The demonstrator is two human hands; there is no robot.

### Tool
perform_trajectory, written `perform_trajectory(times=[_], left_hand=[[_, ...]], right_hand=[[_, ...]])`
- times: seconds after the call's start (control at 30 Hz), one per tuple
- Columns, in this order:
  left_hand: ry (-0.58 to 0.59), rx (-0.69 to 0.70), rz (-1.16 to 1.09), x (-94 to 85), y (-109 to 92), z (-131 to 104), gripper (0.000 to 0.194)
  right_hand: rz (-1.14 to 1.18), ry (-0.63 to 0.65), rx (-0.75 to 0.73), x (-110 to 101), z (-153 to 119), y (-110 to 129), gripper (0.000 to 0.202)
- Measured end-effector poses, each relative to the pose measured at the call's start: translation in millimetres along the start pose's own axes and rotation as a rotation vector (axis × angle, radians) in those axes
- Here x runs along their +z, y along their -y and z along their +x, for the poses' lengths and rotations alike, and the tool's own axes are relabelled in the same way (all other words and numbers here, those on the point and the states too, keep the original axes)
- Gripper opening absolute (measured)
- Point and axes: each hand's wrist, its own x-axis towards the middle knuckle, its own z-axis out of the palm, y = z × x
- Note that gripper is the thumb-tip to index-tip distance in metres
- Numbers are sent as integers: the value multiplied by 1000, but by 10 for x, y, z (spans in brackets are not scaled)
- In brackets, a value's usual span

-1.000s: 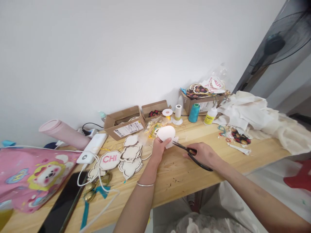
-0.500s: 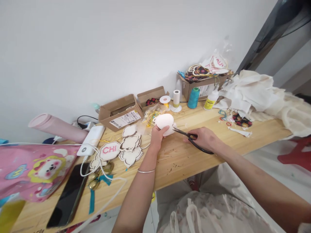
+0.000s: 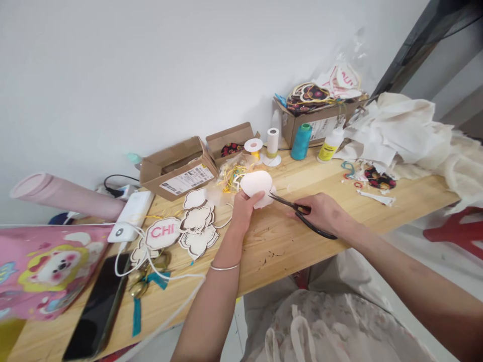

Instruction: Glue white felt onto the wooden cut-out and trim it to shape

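Note:
My left hand (image 3: pixel 244 208) pinches a white rounded fabric piece (image 3: pixel 257 185) above the wooden table, thumb on its front. Black scissors (image 3: pixel 290 204) are in my right hand (image 3: pixel 320 213), whose fingers wrap round the handles. The scissor tips reach the lower right edge of the fabric piece; whether they touch it is hard to tell. Left of my left hand lie several white shaped patches (image 3: pixel 198 219) and a patch with pink "CHI" lettering (image 3: pixel 163 232).
Behind stand open cardboard boxes (image 3: pixel 184 179), a teal thread spool (image 3: pixel 301 142) and a glue bottle (image 3: pixel 330 146). Cream cloth (image 3: pixel 400 131) is heaped at right. A black phone (image 3: pixel 96 306), white power bank (image 3: pixel 131 215), cable and pink bag (image 3: pixel 56 266) lie at left.
The view has shifted slightly, with the things at left now further left. Both hands keep their hold, and the white piece is turned a little.

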Motion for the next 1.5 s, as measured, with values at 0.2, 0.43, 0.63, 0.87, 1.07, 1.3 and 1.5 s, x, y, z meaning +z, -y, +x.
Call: perform_trajectory(times=[0.2,0.43,0.63,0.87,1.07,1.3,1.5], left_hand=[[23,-25,-54,-42,112,54,38],[26,4,-89,-50,161,31,39],[0,10,-129,0,-8,-90,35],[-43,44,-131,9,-73,-226,33],[-35,42,-106,-39,8,-170,30],[-26,41,-108,-70,111,-143,35],[-65,-5,2,-46,11,-272,34]], right_hand=[[-4,-16,-57,81,10,-115,32],[-126,-19,-64,162,91,-247,28],[-84,58,-77,9,146,-109,26],[-13,54,-156,-104,103,19,27],[-13,1,-162,-15,66,-45,27],[-26,-38,-129,104,49,-106,26],[31,-135,-166,211,41,-122,29]])
